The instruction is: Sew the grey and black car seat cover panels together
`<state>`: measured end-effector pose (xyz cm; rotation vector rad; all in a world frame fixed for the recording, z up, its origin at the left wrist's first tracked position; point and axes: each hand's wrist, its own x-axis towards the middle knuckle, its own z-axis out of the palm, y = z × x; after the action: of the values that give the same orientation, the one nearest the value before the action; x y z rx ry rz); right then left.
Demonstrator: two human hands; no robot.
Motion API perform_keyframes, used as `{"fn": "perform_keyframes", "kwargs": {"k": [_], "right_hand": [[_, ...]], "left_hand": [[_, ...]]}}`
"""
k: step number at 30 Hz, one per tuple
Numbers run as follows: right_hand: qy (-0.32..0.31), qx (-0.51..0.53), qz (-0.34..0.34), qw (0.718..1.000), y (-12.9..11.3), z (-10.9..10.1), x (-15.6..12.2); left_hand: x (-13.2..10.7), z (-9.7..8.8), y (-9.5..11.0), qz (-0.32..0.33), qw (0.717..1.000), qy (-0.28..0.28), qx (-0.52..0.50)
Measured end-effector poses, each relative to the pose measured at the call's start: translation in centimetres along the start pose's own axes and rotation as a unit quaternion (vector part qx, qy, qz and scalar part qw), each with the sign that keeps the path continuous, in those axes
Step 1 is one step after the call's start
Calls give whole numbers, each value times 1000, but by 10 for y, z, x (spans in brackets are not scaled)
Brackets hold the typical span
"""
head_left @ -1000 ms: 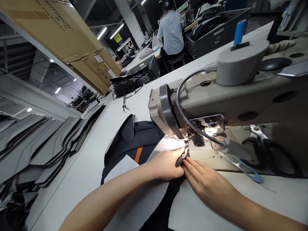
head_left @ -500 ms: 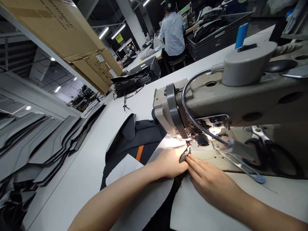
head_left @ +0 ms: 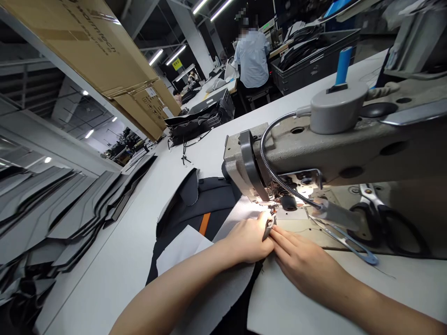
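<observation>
A grey sewing machine (head_left: 335,153) stands at the right, its lamp lighting the needle area. Just in front of the needle, my left hand (head_left: 249,239) is closed on the folded edge of a dark fabric piece (head_left: 213,195) that has an orange stripe (head_left: 205,224) and a light grey backing (head_left: 209,288). My right hand (head_left: 298,253) lies close against it, fingers extended together, their tips pressing the same folded edge (head_left: 268,230). The fabric spreads to the left under my left forearm. What the left fingertips pinch is partly hidden.
Blue-handled thread snips (head_left: 363,251) and black-handled scissors (head_left: 387,218) lie on the machine bed at right. Stacked grey panels (head_left: 70,209) line the left side. Behind are a cardboard box (head_left: 101,60), a dark crate (head_left: 314,65) and a seated person (head_left: 252,58).
The view has shifted slightly, so the machine appears a little lower and further left. Both hands keep their hold at the needle, with the fabric's folded edge turned slightly more upright.
</observation>
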<state>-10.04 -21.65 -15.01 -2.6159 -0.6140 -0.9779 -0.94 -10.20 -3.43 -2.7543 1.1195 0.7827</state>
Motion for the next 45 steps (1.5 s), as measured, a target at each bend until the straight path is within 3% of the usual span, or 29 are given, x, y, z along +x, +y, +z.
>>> {"fn": "perform_keyframes", "kwargs": {"k": [6, 13, 24, 28, 31, 33, 35, 38, 42, 45], "right_hand": [[5, -22, -9, 1000, 0, 2, -1], [1, -11, -6, 1000, 1, 3, 0], [2, -4, -7, 1000, 1, 0, 0], [-5, -10, -2, 1000, 1, 1, -1], [-16, -16, -3, 1000, 2, 2, -2], [-20, -15, -5, 1000, 2, 2, -3], [-17, -10, -2, 1000, 2, 3, -3], [-14, -6, 2, 1000, 1, 2, -2], [-13, -6, 1, 1000, 1, 1, -1], [-12, -5, -3, 1000, 2, 1, 0]], "left_hand": [[-1, -1, 3, 26, 999, -13, 22], [0, -4, 5, -10, 1000, -11, 19], [3, -4, 6, -16, 999, -18, 31], [7, -9, -6, 12, 995, -40, -88], [11, -12, -20, 37, 963, -74, -256], [12, -11, -25, 36, 949, -76, -305], [11, -7, -24, 45, 956, -35, -287], [7, 0, -16, 35, 983, 16, -177], [3, 0, -7, 11, 999, 10, -30], [5, -4, -6, 20, 1000, -17, -7]]}}
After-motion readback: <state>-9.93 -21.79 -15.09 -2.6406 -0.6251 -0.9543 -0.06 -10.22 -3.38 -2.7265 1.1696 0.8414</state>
